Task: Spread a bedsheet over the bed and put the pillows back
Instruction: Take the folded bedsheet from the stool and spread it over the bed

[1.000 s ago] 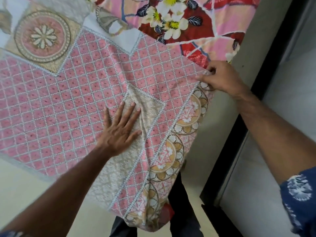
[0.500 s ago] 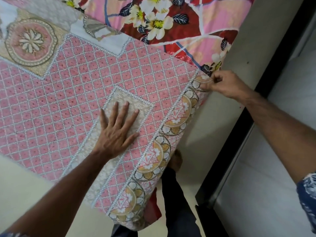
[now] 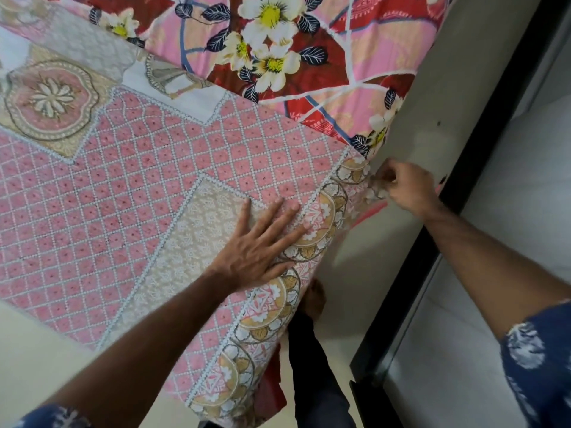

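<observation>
A pink lattice-patterned bedsheet (image 3: 129,193) with beige panels and a gold medallion border lies over the bed. Beneath it at the top shows a red and pink floral sheet (image 3: 309,50) with white flowers. My left hand (image 3: 262,242) lies flat, fingers spread, on the sheet near its bordered edge. My right hand (image 3: 404,188) pinches the sheet's hanging edge at the bed's side, fingers closed on the fabric. No pillow is in view.
A pale floor strip (image 3: 355,273) runs beside the bed, bounded by a black frame (image 3: 432,242) with a light panel behind it. My dark trouser leg and foot (image 3: 312,335) stand close under the bed's edge.
My left hand slid across the sheet toward the bordered edge. My right hand moved down off the bed's top and now grips the hanging edge lower at the side.
</observation>
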A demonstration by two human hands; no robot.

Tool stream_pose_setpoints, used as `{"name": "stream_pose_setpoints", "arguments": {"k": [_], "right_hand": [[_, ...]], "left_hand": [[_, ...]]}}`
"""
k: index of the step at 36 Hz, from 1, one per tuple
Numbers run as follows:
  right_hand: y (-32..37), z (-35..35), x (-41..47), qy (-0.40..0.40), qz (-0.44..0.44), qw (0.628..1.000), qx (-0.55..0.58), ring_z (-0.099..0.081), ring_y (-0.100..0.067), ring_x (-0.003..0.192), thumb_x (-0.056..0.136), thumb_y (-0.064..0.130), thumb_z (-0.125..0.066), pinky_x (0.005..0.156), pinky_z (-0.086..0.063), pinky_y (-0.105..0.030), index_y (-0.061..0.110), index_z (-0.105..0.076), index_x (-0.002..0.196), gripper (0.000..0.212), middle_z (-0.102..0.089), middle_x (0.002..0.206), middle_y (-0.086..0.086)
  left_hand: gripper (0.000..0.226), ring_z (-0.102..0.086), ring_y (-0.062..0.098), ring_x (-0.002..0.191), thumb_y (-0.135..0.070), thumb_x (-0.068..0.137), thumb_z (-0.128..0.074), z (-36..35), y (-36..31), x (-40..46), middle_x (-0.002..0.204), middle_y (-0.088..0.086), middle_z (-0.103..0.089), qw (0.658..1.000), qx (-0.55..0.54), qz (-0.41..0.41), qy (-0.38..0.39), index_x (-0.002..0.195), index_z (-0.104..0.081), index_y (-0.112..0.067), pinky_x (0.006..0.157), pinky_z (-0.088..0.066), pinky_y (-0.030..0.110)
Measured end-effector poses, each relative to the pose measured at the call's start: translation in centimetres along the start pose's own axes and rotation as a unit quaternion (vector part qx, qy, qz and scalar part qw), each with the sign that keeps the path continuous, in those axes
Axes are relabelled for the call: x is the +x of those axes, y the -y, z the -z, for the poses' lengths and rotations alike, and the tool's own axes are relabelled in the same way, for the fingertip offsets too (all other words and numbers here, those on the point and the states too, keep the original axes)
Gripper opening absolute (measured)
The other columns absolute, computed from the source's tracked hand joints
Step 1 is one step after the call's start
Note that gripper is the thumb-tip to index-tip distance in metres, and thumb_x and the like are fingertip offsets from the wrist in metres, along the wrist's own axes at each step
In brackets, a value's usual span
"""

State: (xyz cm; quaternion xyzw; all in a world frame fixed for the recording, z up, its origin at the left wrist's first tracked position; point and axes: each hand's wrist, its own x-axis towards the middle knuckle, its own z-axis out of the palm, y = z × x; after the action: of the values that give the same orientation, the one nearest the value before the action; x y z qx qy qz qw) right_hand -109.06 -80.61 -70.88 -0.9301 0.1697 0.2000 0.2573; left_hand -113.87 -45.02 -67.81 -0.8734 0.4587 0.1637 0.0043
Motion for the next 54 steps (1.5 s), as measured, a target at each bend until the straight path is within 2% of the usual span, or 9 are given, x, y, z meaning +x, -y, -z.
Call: {"name": "stream_pose_setpoints", "arguments": {"k": [3,6,9,17,24,32,43,48,54], "right_hand": [[1.0,-1.3,-1.6,-0.169,-0.014,0.984,0.052,-0.061,-0.032,0.106,0.086,0.008,-0.071,0.092,-0.05,-0.052,0.014,-0.062,0.109,0.026,-0.063,0.114,-0.01],[4.1,-2.1,-5.1,-0.247,0.098,0.96,0.084,-0.054,-0.03,0.117,0.089,0.004,-0.066,0.102,-0.04,-0.032,0.004,-0.059,0.123,0.035,-0.059,0.125,-0.016],[8.1,-3.8,-8.3,-0.186,0.282,0.941,0.027,-0.049,-0.029,0.131,0.095,0.01,-0.06,0.117,-0.031,-0.039,0.005,-0.056,0.135,0.041,-0.057,0.137,-0.014],[13.5,-9.4,-9.1,0.0,0.485,0.832,-0.271,-0.008,-0.029,0.158,0.108,0.051,-0.027,0.124,-0.008,-0.057,0.014,-0.016,0.163,0.067,-0.01,0.171,-0.009],[12.3,-4.4,-2.2,-0.065,0.338,0.907,-0.244,-0.006,-0.029,0.158,0.102,0.066,-0.024,0.125,-0.009,-0.06,0.021,-0.012,0.164,0.077,-0.006,0.172,-0.009],[17.6,-0.6,3.2,-0.097,0.199,0.967,-0.125,-0.044,-0.032,0.124,0.092,0.049,-0.057,0.101,-0.033,-0.047,0.019,-0.056,0.134,0.052,-0.051,0.131,-0.009],[31.4,-3.6,10.2,0.03,0.213,0.972,-0.095,-0.05,-0.035,0.129,0.086,0.058,-0.069,0.107,-0.029,-0.054,0.024,-0.063,0.107,0.04,-0.064,0.124,-0.006],[31.2,-4.5,12.0,-0.017,0.189,0.982,-0.025,-0.059,-0.026,0.088,0.085,0.049,-0.075,0.082,-0.037,-0.041,0.019,-0.049,0.073,0.041,-0.055,0.078,0.004],[29.4,-6.0,11.3,-0.198,0.195,0.958,0.069,-0.062,-0.025,0.092,0.091,0.014,-0.069,0.081,-0.054,-0.051,0.017,-0.056,0.103,0.017,-0.06,0.106,-0.004]], "left_hand": [[0.071,-0.001,0.033,0.157,-0.064,0.103,-0.018,0.5,1.3,1.0,0.171,0.008,0.0,1.0,0.011,-0.017,0.002,0.163,-0.003,-0.03,0.119,-0.002,0.071],[0.069,0.003,0.031,0.157,-0.061,0.103,-0.013,1.3,3.7,2.4,0.171,0.005,0.007,0.989,-0.028,0.138,-0.041,0.162,0.006,-0.031,0.121,0.004,0.066],[0.071,0.013,0.029,0.156,-0.063,0.102,-0.016,1.7,6.7,3.5,0.17,0.002,0.015,0.945,-0.098,0.304,-0.064,0.161,0.009,-0.03,0.12,0.007,0.068],[0.077,0.017,0.035,0.154,-0.079,0.095,-0.015,3.6,12.5,5.5,0.169,-0.003,0.019,0.957,-0.08,0.278,-0.016,0.157,0.015,-0.044,0.113,0.001,0.078],[0.081,0.009,0.032,0.156,-0.074,0.098,-0.012,3.5,13.7,4.5,0.17,0.002,0.013,0.963,-0.05,0.263,-0.024,0.161,0.01,-0.028,0.117,-0.006,0.074],[0.077,0.015,0.03,0.156,-0.068,0.099,-0.011,0.7,12.6,1.6,0.17,0.004,0.015,0.949,-0.08,0.298,-0.058,0.162,0.007,-0.027,0.12,0.001,0.068],[0.091,0.016,0.036,0.155,-0.087,0.084,-0.009,1.8,14.4,1.4,0.169,-0.001,0.018,0.949,-0.087,0.301,-0.043,0.16,0.01,-0.039,0.118,0.004,0.071],[0.089,0.024,0.035,0.152,-0.085,0.087,-0.011,1.5,14.6,1.6,0.168,0.001,0.023,0.949,-0.099,0.294,-0.054,0.159,0.014,-0.039,0.117,0.008,0.071],[0.089,0.02,0.032,0.154,-0.084,0.087,-0.007,1.2,15.9,0.3,0.169,0.001,0.018,0.948,-0.085,0.299,-0.067,0.16,0.012,-0.036,0.119,0.001,0.07]]}}
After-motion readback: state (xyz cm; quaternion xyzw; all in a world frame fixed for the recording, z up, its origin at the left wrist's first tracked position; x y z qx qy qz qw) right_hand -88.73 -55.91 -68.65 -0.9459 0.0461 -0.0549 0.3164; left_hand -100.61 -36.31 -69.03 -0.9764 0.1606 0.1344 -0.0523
